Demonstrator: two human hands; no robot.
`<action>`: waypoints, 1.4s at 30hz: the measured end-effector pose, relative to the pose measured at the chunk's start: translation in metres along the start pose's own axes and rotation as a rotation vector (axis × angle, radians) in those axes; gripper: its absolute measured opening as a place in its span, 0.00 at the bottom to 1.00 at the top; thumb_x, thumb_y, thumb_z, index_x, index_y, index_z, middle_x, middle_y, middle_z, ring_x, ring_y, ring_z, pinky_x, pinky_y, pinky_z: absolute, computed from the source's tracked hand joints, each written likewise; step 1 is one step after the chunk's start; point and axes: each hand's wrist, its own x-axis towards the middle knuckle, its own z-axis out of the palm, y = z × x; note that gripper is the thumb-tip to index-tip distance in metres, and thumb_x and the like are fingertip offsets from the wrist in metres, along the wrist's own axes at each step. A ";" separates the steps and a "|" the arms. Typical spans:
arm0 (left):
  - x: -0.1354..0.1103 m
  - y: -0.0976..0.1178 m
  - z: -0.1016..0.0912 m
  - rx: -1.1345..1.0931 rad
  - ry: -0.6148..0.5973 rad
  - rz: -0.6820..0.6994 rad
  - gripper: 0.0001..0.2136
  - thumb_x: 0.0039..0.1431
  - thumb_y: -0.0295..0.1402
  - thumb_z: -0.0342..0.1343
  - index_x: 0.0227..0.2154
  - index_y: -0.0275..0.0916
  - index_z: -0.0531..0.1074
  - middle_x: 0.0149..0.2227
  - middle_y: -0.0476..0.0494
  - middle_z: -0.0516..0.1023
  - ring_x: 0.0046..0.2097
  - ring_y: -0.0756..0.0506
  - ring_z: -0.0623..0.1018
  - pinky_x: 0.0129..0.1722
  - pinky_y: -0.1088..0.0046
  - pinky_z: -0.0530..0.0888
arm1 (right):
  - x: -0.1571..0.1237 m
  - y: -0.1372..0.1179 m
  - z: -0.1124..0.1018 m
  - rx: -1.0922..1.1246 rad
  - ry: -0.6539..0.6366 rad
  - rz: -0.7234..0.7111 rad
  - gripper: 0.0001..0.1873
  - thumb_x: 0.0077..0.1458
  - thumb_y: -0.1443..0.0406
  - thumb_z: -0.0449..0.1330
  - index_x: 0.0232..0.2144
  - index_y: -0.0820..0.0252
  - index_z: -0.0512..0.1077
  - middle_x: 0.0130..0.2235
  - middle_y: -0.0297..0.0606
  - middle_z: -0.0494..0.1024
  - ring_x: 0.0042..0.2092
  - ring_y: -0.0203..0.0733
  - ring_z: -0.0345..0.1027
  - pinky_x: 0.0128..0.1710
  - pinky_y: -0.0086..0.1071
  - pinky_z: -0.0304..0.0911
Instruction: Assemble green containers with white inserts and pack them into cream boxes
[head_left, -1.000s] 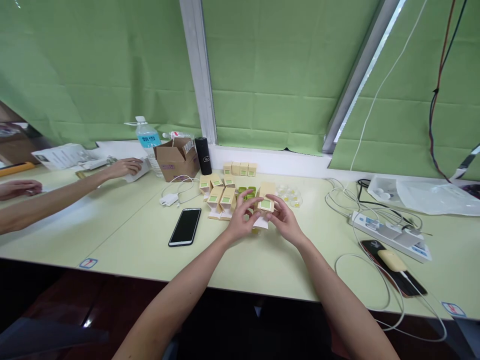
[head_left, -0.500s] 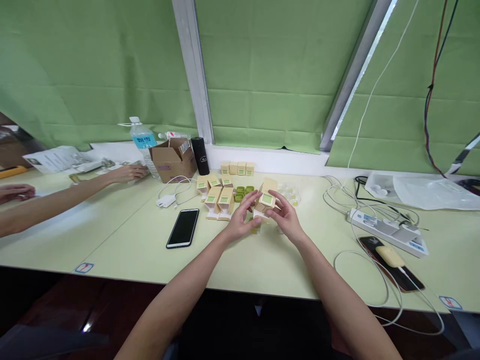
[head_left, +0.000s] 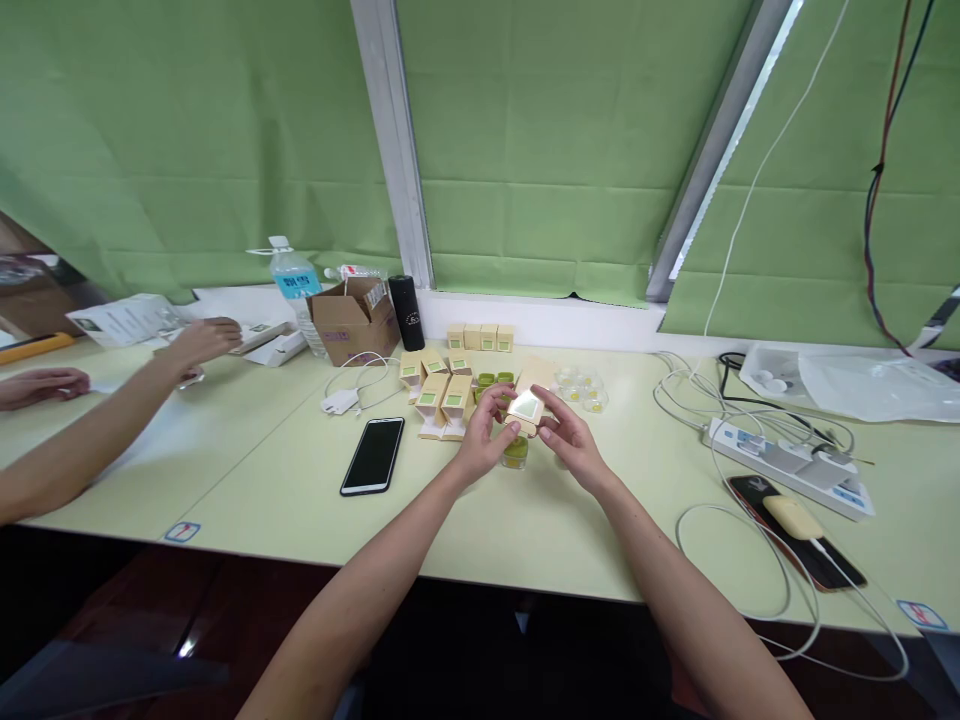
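Between my two hands is a small cream paper box (head_left: 524, 408) with a window on its face. My left hand (head_left: 483, 436) grips its left side, thumb at the lower edge. My right hand (head_left: 573, 441) has its fingers on the right side. Just below the box, a small clear container with green contents (head_left: 515, 454) sits on the table. Several open cream boxes with green windows (head_left: 455, 400) stand to the left of my hands. Green containers (head_left: 495, 379) lie behind them, partly covered by my left hand. Clear round containers with yellow spots (head_left: 581, 388) are at the right.
A black phone (head_left: 373, 456) lies left of my forearms. Farther back stand a cardboard box (head_left: 352, 325), a black cylinder (head_left: 406, 312) and a water bottle (head_left: 296, 290). Cables, a power strip (head_left: 787, 467) and another phone (head_left: 832, 560) occupy the right. Another person's hand (head_left: 204, 341) works at far left.
The box between my hands has tipped, its windowed face now turned more upward and catching light. The green container below shows more fully. The other person's hand moved left, away from the bottle.
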 end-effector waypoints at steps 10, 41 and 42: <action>0.000 -0.003 0.000 0.072 0.054 0.050 0.17 0.64 0.46 0.57 0.50 0.43 0.68 0.60 0.36 0.66 0.48 0.43 0.74 0.47 0.64 0.70 | 0.001 0.003 0.002 0.022 -0.006 -0.012 0.39 0.55 0.54 0.70 0.66 0.44 0.62 0.63 0.43 0.69 0.46 0.43 0.72 0.47 0.40 0.70; -0.001 -0.005 0.000 0.254 0.068 0.125 0.13 0.63 0.43 0.61 0.47 0.45 0.72 0.55 0.40 0.64 0.40 0.48 0.72 0.42 0.66 0.71 | 0.002 0.007 0.003 -0.028 0.073 -0.013 0.36 0.55 0.51 0.68 0.63 0.48 0.65 0.61 0.46 0.71 0.53 0.49 0.72 0.52 0.43 0.71; -0.001 -0.005 0.000 0.249 0.066 0.126 0.13 0.63 0.42 0.61 0.47 0.45 0.72 0.55 0.40 0.64 0.39 0.49 0.72 0.42 0.67 0.71 | 0.002 0.005 0.003 -0.021 0.072 -0.014 0.35 0.55 0.51 0.69 0.63 0.48 0.66 0.61 0.46 0.70 0.53 0.49 0.72 0.52 0.43 0.71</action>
